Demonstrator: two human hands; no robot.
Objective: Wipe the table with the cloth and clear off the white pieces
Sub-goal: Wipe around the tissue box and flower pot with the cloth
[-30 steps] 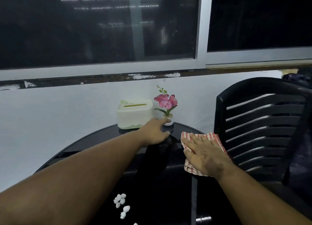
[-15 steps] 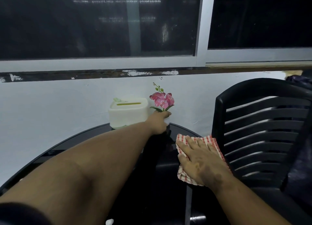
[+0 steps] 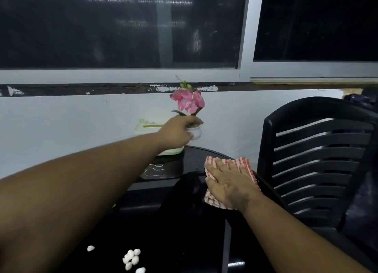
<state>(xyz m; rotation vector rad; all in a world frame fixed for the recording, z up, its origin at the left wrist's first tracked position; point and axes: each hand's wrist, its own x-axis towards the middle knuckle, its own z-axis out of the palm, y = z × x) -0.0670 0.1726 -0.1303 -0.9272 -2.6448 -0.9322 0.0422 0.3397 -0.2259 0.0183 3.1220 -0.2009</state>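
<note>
Risk of dropping the small white pot of pink flowers, lifted clear of the glossy black table in the left hand with fingers curled round it, while the right hand, fingers flat and spread, presses the red-and-white checked cloth near the edge.

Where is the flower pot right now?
In the head view, the flower pot is up off the table, gripped in the left hand, in front of the white tissue box by the wall.

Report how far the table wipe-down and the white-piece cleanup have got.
Done: nothing clearly finished. In hand: the right hand presses the checked cloth flat on the black table at its far right, while the left hand holds the flower pot lifted. Left: the white pieces lie at the near edge.
</note>
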